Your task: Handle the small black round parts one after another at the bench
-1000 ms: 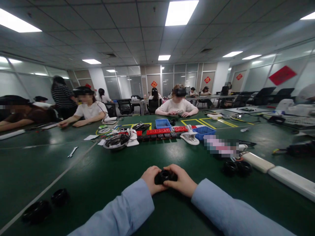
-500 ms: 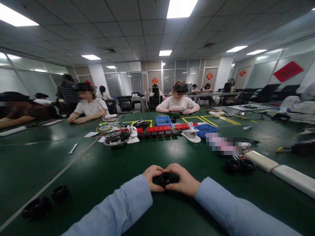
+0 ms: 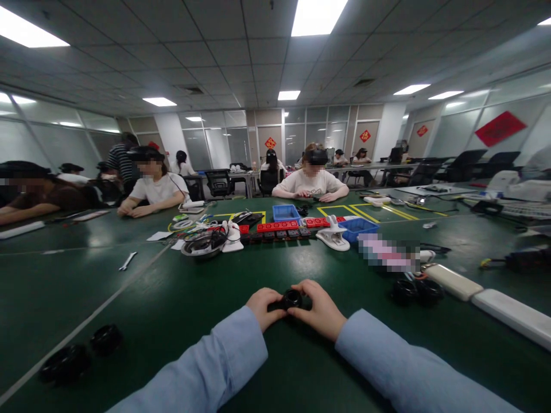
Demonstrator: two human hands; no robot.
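Your left hand and right hand are holding a glossy black round part with a hollow centre in a narrow grip, fingers curling around it from both sides. It is sitting on your side of the long red-and-black power strip. Two glossy black rings are lying nearer you and left of that strip. Beyond it, a red diamond-shaped paper sign is showing gold writing too small to read surely.
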